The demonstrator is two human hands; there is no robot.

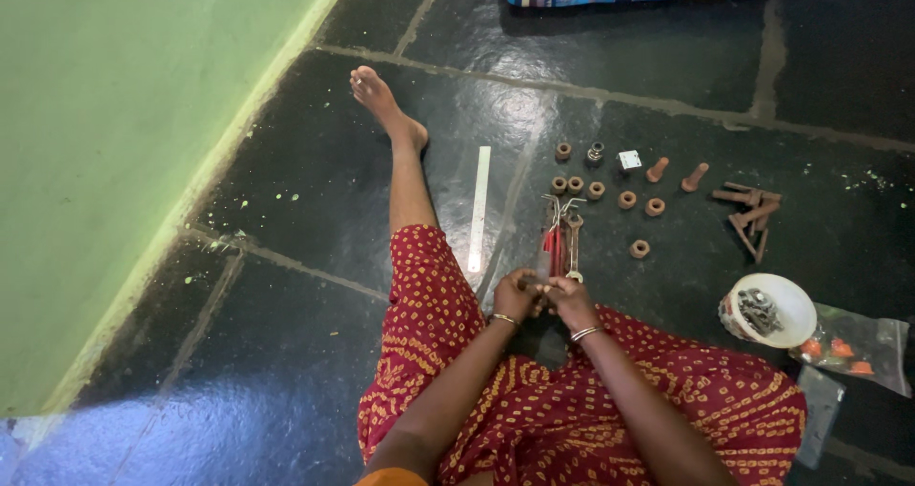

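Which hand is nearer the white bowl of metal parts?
Right. The right hand is level with the white bowl, on its side; the left hand sits beyond it, farther away.

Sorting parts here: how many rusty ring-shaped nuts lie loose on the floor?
7: one top left, three in a row, two right of them, one alone nearer. More may be hidden.

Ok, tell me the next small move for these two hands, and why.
Probably keep the left hand steady and let the right hand turn the small rusty part pinched between them. Both hands are closed on it, what it is cannot be made out, and the rusty nuts and spanner lie untouched ahead on the floor.
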